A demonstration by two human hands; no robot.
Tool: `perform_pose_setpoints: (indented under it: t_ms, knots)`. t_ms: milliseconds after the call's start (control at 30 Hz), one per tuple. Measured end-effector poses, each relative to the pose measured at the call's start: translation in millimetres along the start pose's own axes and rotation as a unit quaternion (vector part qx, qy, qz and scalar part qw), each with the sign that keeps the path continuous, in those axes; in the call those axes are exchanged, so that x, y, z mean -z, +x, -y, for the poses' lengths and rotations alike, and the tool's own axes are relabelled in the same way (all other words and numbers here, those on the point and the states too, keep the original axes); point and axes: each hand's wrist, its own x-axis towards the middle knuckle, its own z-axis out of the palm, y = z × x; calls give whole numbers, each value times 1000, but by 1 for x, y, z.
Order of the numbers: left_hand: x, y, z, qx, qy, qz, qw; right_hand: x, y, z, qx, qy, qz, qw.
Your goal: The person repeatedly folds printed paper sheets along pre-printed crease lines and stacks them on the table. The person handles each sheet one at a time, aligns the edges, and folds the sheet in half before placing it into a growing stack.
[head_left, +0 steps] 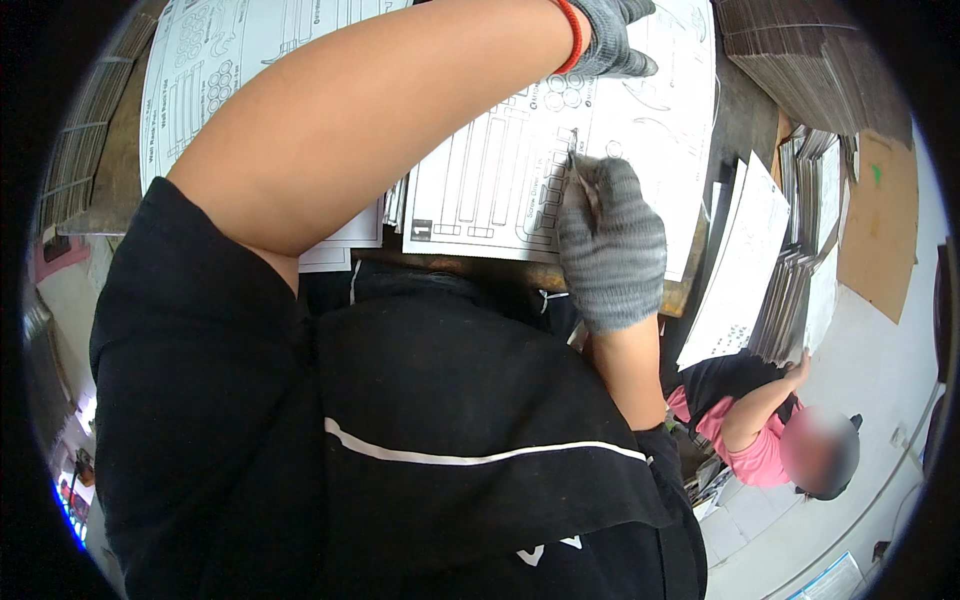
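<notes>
A grey knitted glove covers my left hand (607, 40), which reaches across to the far part of a white printed sheet (680, 150). Its fingers are spread, with nothing visible in them; the far fingertips run out of view. Closer to me, my right hand (615, 235), in a matching glove, is closed around a slim, dark, pointed tool (590, 185). The tool's tip is over the sheet's line drawings; whether it touches the paper I cannot tell, nor its exact kind. Another printed sheet (165, 120) lies to the left, partly behind my left forearm.
Bundled flat cardboard stacks stand at the far right (810, 70) and left edge (95, 130). Right of the worktable (735, 110) are more printed sheets (740, 260) and stacked folded boards (785, 300). A co-worker in pink (755, 450) has a hand at that stack.
</notes>
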Motion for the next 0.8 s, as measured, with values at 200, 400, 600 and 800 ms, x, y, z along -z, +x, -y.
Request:
perform_pose_setpoints:
  t_ms: [200, 400, 600, 800]
  knots:
    - [12, 7, -7, 6, 7, 42, 999, 19, -46, 7, -20, 8, 53, 998]
    - [6, 7, -4, 6, -4, 23, 1000, 25, -28, 5, -36, 86, 46, 995]
    - [9, 8, -5, 11, -1, 40, 999, 3, 4, 8, -25, 79, 10, 997]
    - [3, 8, -3, -6, -7, 5, 1000, -3, 12, 15, 29, -2, -20, 999]
